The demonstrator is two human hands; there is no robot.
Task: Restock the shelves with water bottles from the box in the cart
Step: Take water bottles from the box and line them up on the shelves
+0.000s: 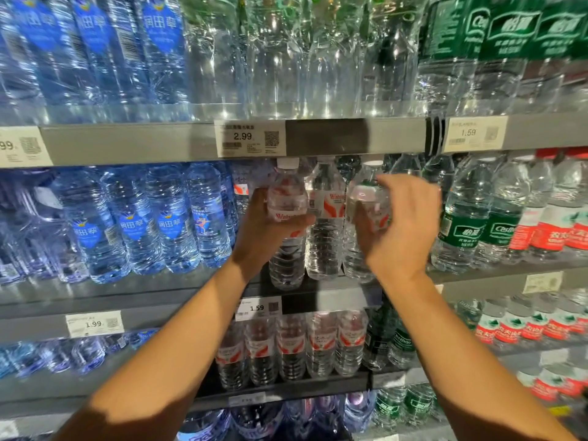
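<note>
- Both bare forearms reach up and forward from the bottom of the view toward the middle shelf (477,275).
- The left hand (264,230) is wrapped around a red-labelled water bottle (288,198), thumb across the front of the label, holding it upright at the shelf's front edge with its white cap just under the shelf above.
- The right hand (404,224) is half-open, fingers curled loosely round a second red-labelled bottle (366,202) without a firm clasp that I can confirm; it looks to be letting go or steadying.
- Between the two stands a third bottle of the same brand (324,218), already on the shelf.
- All three have their long axis vertical, caps up, labels facing out.
- Judged step: placing bottles into the front row. The next move calls for sliding the left bottle back until its base sits fully on the shelf, then releasing.
- Behind and beside stand blue-labelled bottles (171,224) and green-labelled bottles (464,227). The cart and box are out of view.
</note>
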